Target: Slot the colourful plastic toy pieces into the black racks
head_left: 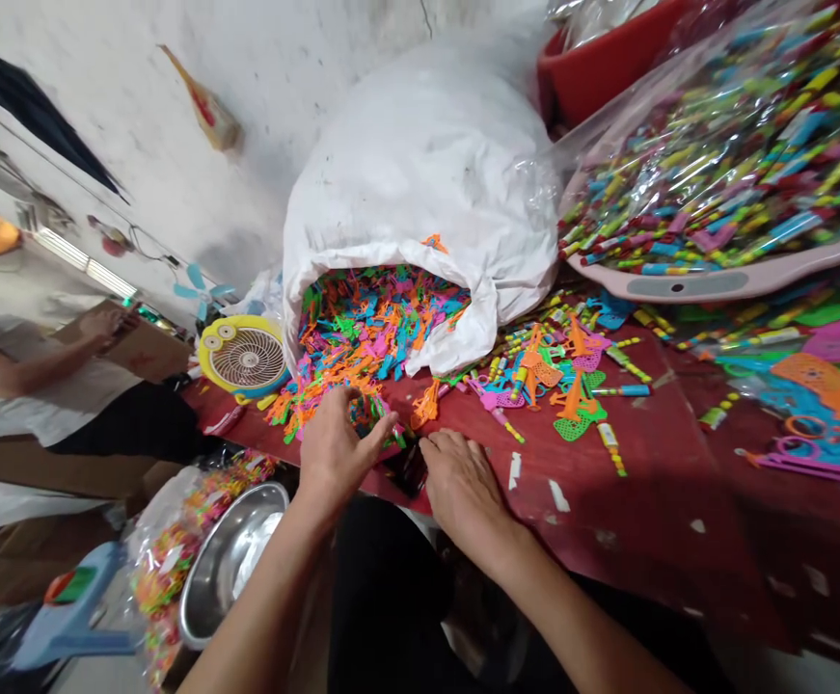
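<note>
Head view shows the left hand [339, 445] nearer the pile of coloured plastic pieces [365, 333], which spills from the white sack [426, 164] just beyond its curled fingers, grip hidden, while the right hand [463, 477] lies flat and empty at the surface's [651, 520] near edge.

- Small yellow fan [244, 355]: just left of the white sack [420, 173], on the red table [665, 501].
- Steel bowl [228, 564]: below and left of the sack, off the table's edge.
- Pink tray [716, 281]: right of the sack, bearing a clear bag of coloured sticks [738, 145].
- Red tub [608, 58]: behind the sack, to its right.
- Mesh-headed toys [571, 395] (orange, green, pink): just right of the sack's mouth.
- Another person's arm [36, 361]: well left of the sack, its hand on a cardboard box [151, 347].
</note>
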A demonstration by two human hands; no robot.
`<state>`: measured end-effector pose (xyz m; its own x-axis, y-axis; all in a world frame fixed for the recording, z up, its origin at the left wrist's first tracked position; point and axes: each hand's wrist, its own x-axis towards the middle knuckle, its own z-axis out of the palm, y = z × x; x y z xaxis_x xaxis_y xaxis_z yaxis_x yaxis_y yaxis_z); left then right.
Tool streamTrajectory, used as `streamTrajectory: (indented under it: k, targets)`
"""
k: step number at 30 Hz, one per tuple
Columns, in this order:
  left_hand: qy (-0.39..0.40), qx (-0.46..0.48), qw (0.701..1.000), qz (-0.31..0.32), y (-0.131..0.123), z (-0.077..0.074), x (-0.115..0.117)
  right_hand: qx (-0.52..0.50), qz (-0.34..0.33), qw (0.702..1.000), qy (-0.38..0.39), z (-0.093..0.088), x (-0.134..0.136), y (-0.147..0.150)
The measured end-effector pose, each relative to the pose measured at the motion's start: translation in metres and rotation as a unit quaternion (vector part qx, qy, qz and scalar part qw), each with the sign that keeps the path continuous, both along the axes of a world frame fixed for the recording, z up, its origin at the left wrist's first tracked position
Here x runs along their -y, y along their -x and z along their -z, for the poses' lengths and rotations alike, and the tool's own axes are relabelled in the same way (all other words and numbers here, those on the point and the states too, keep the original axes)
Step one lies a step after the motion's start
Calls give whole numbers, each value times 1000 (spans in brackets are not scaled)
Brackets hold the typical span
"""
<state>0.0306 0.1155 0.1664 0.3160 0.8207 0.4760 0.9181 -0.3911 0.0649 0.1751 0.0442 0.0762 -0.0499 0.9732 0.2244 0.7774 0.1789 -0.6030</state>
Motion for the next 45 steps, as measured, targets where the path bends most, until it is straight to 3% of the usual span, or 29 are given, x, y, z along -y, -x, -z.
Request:
streamTrajectory:
  k: [3,7,10,14,18,22,25,27,29,31,32,34,35,37,39,41,45]
  targets:
    - [-40,-19,999,-15,-4,-5,-9,15,-9,1000,23,-20,4,-17]
    - [5,-20,1000,14,-6,-6,-22,26,-67,996,57,-56,-1,-53]
    - [25,-5,999,33,-8,-5,-25,19,-98,994,43,-69,-20,-79]
    - [62,3,996,59,-10,-10,-22,-17,-185,982,43,-60,-58,-86]
    - [109,39,988,107,-2,-16,-16,-44,-207,974,77,-45,-82,-62]
    - [139,79,969,189,11,-17,-11,-61,-227,968,93,-33,-83,-33]
    - [157,83,958,225,17,-22,-9,-42,-190,976,96,-22,-76,-23]
    - [152,85,958,226,21,-30,-2,-43,-168,980,97,-14,-71,-20]
    - [94,108,971,192,27,-34,12,-54,-153,983,84,-8,-68,-18]
    - [-17,189,975,117,32,-23,33,-54,-144,987,56,-4,-65,-16]
    - [-69,253,962,71,34,-11,46,-44,-142,988,39,-3,-63,-15]
    - [-154,390,908,-8,35,29,70,-17,-135,991,8,-3,-59,-11]
    - [-152,432,888,-34,34,52,80,-3,-132,991,-1,-3,-57,-9]
    - [-51,461,882,-81,29,96,92,17,-121,992,-9,-3,-52,-5]
    - [49,464,880,-88,23,125,93,26,-111,993,-8,-3,-47,-2]
    - [84,468,876,-84,19,136,86,27,-110,993,-11,-2,-43,0]
    - [88,479,872,-56,24,126,60,11,-147,989,-17,1,-37,3]
